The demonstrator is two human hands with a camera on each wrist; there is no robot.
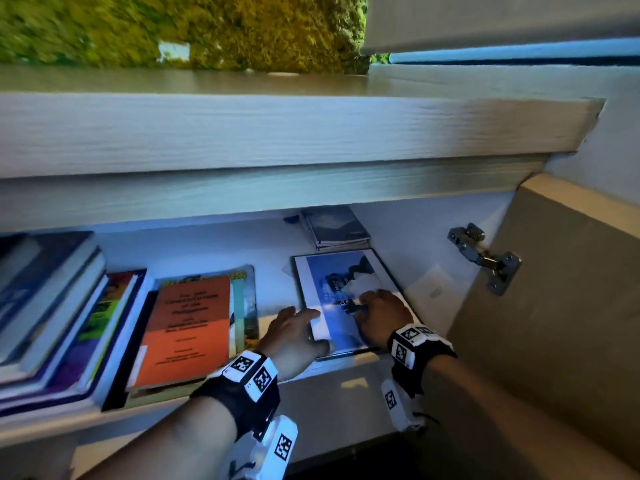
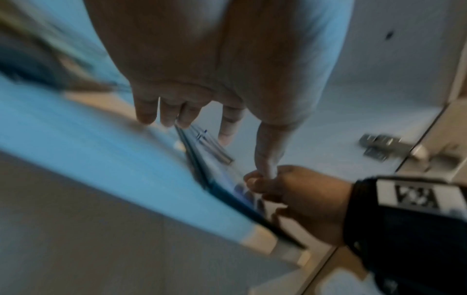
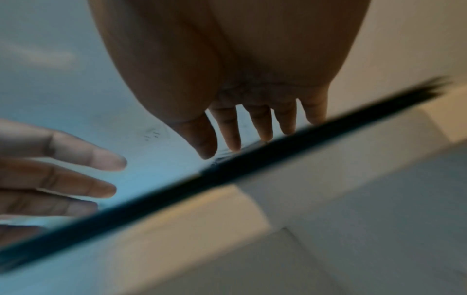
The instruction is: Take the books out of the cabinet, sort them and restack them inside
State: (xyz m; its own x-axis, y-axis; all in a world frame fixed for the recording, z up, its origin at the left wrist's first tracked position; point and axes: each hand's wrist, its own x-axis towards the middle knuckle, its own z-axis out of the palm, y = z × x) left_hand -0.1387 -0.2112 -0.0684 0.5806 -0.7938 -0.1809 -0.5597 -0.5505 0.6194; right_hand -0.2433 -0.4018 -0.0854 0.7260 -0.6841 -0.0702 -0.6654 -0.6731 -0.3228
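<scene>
A thin blue-covered book (image 1: 332,282) lies flat at the right of the cabinet shelf (image 1: 207,251), its near edge at the shelf's front lip. My left hand (image 1: 294,327) touches the book's left edge with fingers straight and spread. My right hand (image 1: 377,313) rests on the cover, fingertips down on it; in the right wrist view its fingers (image 3: 262,127) stand straight on the book's dark edge (image 3: 252,161). An orange book (image 1: 187,327) tops a middle pile. A taller stack (image 1: 52,306) lies far left. Small grey booklets (image 1: 334,228) sit at the back.
The cabinet door (image 1: 571,306) stands open at the right on a metal hinge (image 1: 485,258). A thick pale wooden top (image 1: 242,133) overhangs the shelf. A green moss wall (image 1: 173,26) rises behind it. A paper slip (image 1: 429,285) lies right of the blue book.
</scene>
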